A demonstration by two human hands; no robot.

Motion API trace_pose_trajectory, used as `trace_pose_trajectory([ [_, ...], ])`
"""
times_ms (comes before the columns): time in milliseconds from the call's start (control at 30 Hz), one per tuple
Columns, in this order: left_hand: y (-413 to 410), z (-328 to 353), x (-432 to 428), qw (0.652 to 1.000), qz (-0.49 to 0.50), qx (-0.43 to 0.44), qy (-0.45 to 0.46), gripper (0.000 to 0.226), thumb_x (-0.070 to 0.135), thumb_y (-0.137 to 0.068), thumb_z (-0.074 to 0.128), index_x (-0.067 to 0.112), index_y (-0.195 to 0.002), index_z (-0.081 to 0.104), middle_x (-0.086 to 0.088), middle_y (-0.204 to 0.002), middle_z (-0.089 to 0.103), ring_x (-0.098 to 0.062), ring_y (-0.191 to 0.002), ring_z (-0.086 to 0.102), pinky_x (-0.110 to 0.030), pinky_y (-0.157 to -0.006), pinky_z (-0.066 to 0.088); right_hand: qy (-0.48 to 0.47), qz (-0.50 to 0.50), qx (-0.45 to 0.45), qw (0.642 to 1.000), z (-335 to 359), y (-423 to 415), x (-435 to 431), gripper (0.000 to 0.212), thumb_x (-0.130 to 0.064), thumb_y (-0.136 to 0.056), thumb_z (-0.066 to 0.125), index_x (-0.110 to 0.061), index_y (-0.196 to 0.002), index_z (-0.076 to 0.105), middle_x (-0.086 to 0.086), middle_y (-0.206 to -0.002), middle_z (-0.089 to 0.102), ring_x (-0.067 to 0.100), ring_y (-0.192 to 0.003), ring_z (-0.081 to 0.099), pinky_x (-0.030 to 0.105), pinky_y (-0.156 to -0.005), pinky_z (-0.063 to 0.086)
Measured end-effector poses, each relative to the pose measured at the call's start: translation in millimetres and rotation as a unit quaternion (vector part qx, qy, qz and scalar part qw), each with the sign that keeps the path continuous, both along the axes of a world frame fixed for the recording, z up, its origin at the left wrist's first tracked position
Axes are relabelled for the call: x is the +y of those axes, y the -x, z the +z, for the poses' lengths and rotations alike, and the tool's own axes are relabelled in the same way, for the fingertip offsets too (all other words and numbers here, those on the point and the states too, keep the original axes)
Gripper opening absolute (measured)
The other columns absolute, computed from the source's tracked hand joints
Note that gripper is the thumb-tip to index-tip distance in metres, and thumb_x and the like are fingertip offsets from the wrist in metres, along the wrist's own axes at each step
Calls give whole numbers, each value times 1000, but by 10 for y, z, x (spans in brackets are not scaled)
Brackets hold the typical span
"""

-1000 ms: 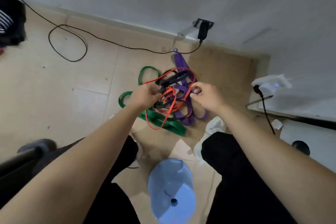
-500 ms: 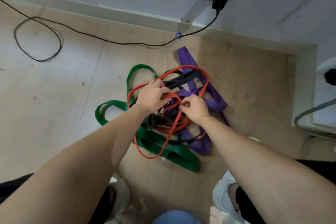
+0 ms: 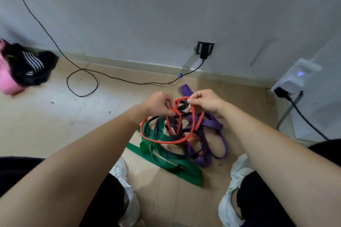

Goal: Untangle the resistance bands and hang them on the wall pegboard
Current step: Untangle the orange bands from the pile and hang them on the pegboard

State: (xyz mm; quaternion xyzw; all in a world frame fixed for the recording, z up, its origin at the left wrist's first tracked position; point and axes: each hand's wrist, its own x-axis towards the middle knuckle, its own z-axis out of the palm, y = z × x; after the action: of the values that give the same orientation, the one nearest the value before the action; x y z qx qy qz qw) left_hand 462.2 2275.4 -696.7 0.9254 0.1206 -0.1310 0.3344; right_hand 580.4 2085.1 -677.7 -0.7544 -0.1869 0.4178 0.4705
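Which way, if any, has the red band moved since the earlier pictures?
Yes: the red band has been lifted, its near loop drawn away from the person, towards the wall socket.

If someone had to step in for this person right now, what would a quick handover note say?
Left hand: pinches the red band near the top of its loop.
Right hand: pinches the same loop a little farther along.
Bands: red band, green band, purple band and black band form one tangle on the floor.
Done: nothing freed, nothing hung.
Left: work the red band loose, separate the rest and hang them all. The pegboard is not in view.
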Motion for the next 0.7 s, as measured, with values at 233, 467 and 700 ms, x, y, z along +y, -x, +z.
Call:
trace_pose_trajectory([
  [233,9,944,-57,999,1,-42,17,28,13,-80,80,14,-107,71,1,-87,78,-15,-86,73,-37,-91,57,-75,7,-137,988,1378,-125,-20,16,-9,-91,70,-9,-77,63,11,-70,64,20,-61,60,32,-67,55],
  [467,-15,1811,-227,981,66,-171,59,46,26,-87,78,19,-130,63,1,-114,68,-11,-85,65,-29,-89,53,-164,-21,-241,956,2473,-171,-195,13,-14,-91,72,-12,-80,65,-2,-63,66,11,-59,64,22,-59,52],
  [700,-283,2285,-541,946,49,-232,220,45,25,-98,66,17,-140,55,6,-129,65,2,-108,65,-16,-90,52,-242,-38,-293,924,3080,-242,-195,10,-16,-93,69,-16,-83,66,1,-70,69,17,-67,62,21,-56,48],
])
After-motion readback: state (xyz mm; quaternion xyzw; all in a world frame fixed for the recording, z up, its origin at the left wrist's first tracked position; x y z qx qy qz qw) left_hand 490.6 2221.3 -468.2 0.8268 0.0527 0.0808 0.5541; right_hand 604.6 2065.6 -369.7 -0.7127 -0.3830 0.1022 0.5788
